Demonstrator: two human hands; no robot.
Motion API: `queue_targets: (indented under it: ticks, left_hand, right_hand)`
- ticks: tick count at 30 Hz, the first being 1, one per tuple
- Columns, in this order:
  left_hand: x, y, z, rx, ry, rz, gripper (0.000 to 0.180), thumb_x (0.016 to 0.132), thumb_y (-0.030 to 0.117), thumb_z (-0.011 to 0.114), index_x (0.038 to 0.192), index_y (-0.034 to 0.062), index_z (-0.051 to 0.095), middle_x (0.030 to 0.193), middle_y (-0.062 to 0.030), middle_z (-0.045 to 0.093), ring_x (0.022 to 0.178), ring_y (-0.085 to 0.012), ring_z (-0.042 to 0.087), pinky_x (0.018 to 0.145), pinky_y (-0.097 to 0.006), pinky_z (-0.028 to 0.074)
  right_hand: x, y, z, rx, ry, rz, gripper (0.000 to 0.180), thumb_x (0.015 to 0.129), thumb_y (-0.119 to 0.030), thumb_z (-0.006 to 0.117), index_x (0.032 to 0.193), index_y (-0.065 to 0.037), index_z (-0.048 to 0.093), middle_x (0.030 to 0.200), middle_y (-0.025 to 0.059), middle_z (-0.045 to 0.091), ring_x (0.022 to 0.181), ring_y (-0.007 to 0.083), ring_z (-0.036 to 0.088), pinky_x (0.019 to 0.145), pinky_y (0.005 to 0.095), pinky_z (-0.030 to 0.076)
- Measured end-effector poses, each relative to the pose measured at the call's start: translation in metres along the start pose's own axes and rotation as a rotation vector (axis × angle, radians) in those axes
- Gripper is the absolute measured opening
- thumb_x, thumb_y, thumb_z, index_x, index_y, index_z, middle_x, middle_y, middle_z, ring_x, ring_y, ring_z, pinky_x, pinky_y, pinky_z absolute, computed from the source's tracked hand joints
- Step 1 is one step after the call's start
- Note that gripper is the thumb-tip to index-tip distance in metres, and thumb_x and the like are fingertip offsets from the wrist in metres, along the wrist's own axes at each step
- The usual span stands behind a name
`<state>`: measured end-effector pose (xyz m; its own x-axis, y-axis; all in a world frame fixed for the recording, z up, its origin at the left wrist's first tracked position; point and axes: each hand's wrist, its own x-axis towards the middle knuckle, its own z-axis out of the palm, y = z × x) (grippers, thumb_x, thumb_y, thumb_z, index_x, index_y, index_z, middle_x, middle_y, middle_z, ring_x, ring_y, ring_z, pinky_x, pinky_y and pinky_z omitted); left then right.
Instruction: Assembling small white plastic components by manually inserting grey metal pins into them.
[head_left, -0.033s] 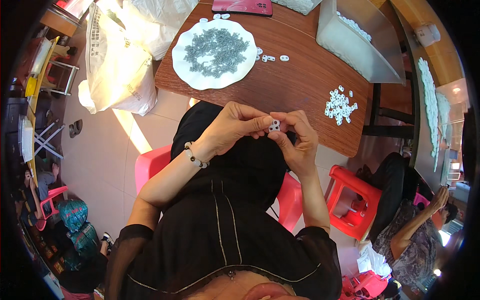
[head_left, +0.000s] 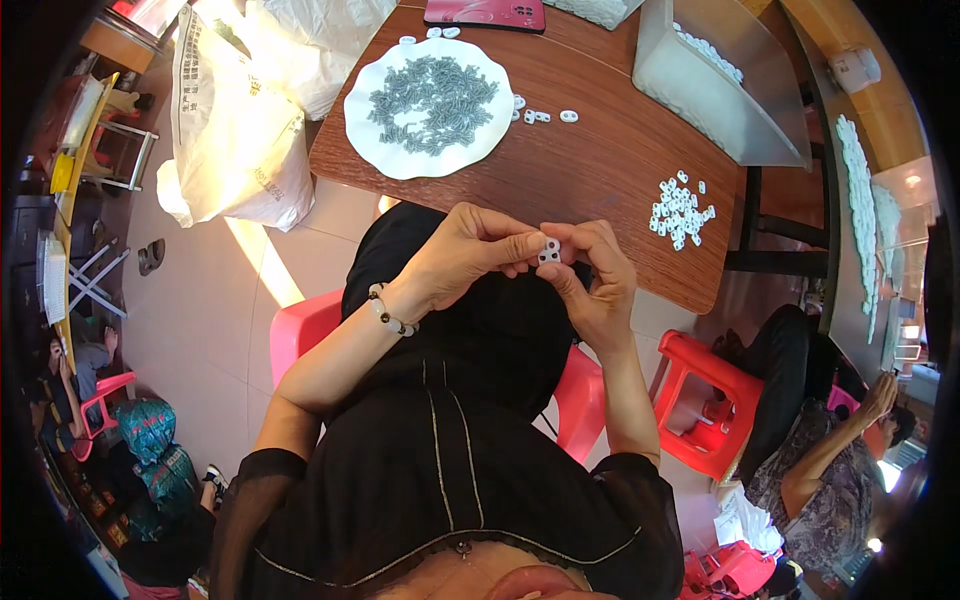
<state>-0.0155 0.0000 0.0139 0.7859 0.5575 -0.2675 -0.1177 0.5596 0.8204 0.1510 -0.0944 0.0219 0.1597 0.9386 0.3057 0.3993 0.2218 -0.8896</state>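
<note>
Close to the table's front edge, both hands meet over my lap around a small white plastic piece (head_left: 549,252) with several dark holes. My left hand (head_left: 490,243) pinches it from the left between thumb and fingers; a beaded bracelet circles that wrist. From the other side, my right hand (head_left: 595,268) grips the same piece with thumb and fingertips. Beyond them, a white scalloped plate (head_left: 495,135) carries a heap of small grey metal parts (head_left: 430,95). To the right lies a loose pile of small white two-holed pieces (head_left: 681,212).
A clear-sided bin (head_left: 690,110) of white pieces lies at the table's (head_left: 590,170) far right. At the back is a flat pink-red object (head_left: 485,14). White sacks (head_left: 245,150) stand left of the table, a red stool (head_left: 705,405) to the right. Another person (head_left: 840,480) sits far right.
</note>
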Motion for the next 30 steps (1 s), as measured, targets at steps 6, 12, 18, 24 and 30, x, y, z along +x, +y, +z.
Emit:
queue_targets:
  ticks: [6,12,18,24,30]
  left_hand:
    - [-0.004,0.007,0.007,0.038,0.000,0.007,0.024,0.086,0.025,0.073,0.091,0.0018,0.074,0.072,-0.0011,0.066,0.065,-0.0046,0.054,0.057,-0.019,0.042]
    - [-0.008,0.007,0.007,0.027,-0.013,0.007,0.021,0.086,0.023,0.073,0.086,0.0020,0.074,0.070,-0.0003,0.064,0.063,-0.0041,0.053,0.057,-0.019,0.041]
    - [-0.016,0.011,0.018,-0.014,0.020,0.004,0.021,0.086,0.022,0.073,0.087,0.0013,0.074,0.071,0.0000,0.064,0.064,-0.0041,0.052,0.057,-0.019,0.040]
    - [-0.024,0.011,0.019,-0.064,0.005,-0.012,0.019,0.086,0.020,0.073,0.089,0.0013,0.074,0.074,-0.0006,0.066,0.065,-0.0039,0.052,0.058,-0.019,0.040]
    - [-0.033,0.013,0.022,-0.089,0.018,-0.007,0.018,0.086,0.018,0.073,0.091,0.0011,0.074,0.076,-0.0017,0.067,0.066,-0.0038,0.054,0.058,-0.018,0.041]
  right_hand:
    - [0.000,-0.002,0.000,0.003,-0.015,-0.039,0.039,0.082,-0.021,0.073,0.116,-0.004,0.066,0.101,0.0065,0.064,0.094,0.0201,0.054,0.084,0.0307,0.044]
    - [0.000,-0.001,0.001,0.163,-0.091,-0.039,0.037,0.085,-0.024,0.069,0.114,-0.002,0.066,0.114,0.0117,0.067,0.101,0.0233,0.058,0.089,0.0331,0.045]
    - [-0.005,-0.005,0.008,0.157,0.001,-0.081,0.037,0.087,-0.027,0.068,0.110,0.001,0.067,0.107,0.0125,0.069,0.091,0.0244,0.062,0.083,0.0323,0.048]
    - [-0.008,-0.012,0.012,0.159,0.009,-0.083,0.037,0.087,-0.029,0.066,0.108,0.002,0.068,0.104,0.0123,0.070,0.089,0.0237,0.062,0.080,0.0310,0.048]
    - [-0.012,-0.018,0.015,0.147,0.020,-0.091,0.035,0.088,-0.027,0.066,0.108,0.002,0.067,0.102,0.0117,0.071,0.088,0.0223,0.061,0.079,0.0308,0.049]
